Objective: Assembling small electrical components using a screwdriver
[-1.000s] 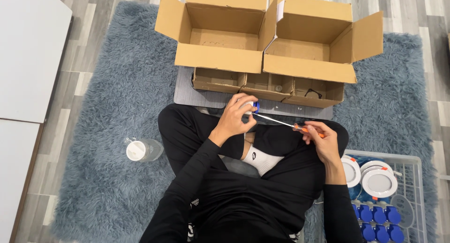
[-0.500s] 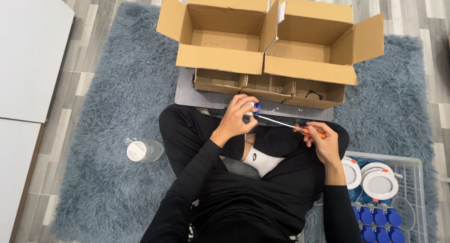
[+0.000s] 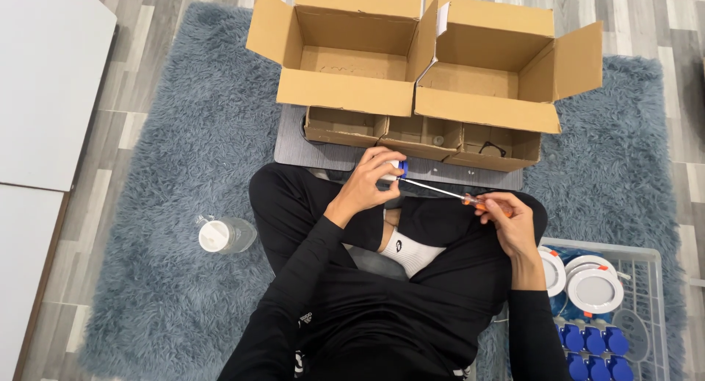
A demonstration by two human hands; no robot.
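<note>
I sit cross-legged on a blue-grey shaggy rug (image 3: 176,131). My left hand (image 3: 371,179) grips a small blue and white part (image 3: 397,168) just above my knee. My right hand (image 3: 507,218) is closed around the orange handle of a screwdriver (image 3: 449,194). Its thin metal shaft runs up and left, and its tip meets the small part in my left hand.
Two open cardboard boxes (image 3: 352,58) (image 3: 499,76) stand ahead, with a low divided cardboard tray (image 3: 418,135) on a grey mat in front. A clear jar with a white lid (image 3: 224,235) lies at my left. A white wire basket (image 3: 646,278) with round white lamps and blue parts is at my right.
Both hands stay almost in place with the screwdriver tip on the part. The right hand has shifted slightly on the handle.
</note>
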